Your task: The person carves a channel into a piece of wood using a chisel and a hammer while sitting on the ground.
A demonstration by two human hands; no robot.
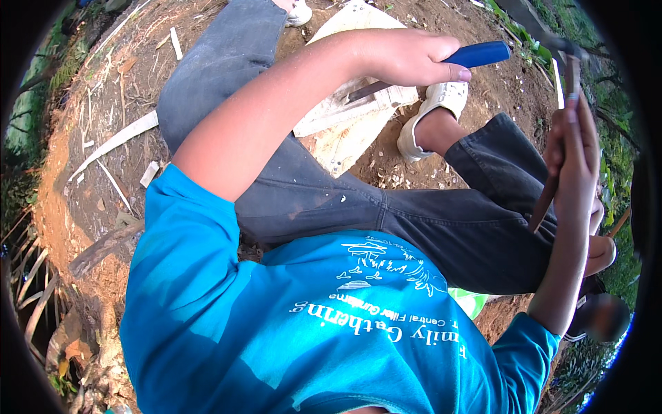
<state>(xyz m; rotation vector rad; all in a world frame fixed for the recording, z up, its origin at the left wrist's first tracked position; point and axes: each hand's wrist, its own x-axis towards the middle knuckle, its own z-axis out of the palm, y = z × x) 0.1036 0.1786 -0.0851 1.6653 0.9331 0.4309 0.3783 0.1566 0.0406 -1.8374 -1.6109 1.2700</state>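
My left hand (417,58) is closed around a chisel with a blue handle (488,54). The chisel's dark blade (369,90) slants down to a pale wooden piece (383,102), where its tip seems to touch. That piece lies across a pale wooden board (345,150) between my legs; my left forearm covers part of both. At the right, my right hand (576,141) grips the wooden handle of a hammer (545,207). The raised hammer head (569,50) is beyond the blue handle's end, apart from it.
My legs in dark jeans (303,196) spread around the board, with a white shoe (441,107) beside it. Wood strips (121,141) and chips litter the brown soil (103,200). A log (107,248) lies at left. Part of another person (600,255) shows at the right edge.
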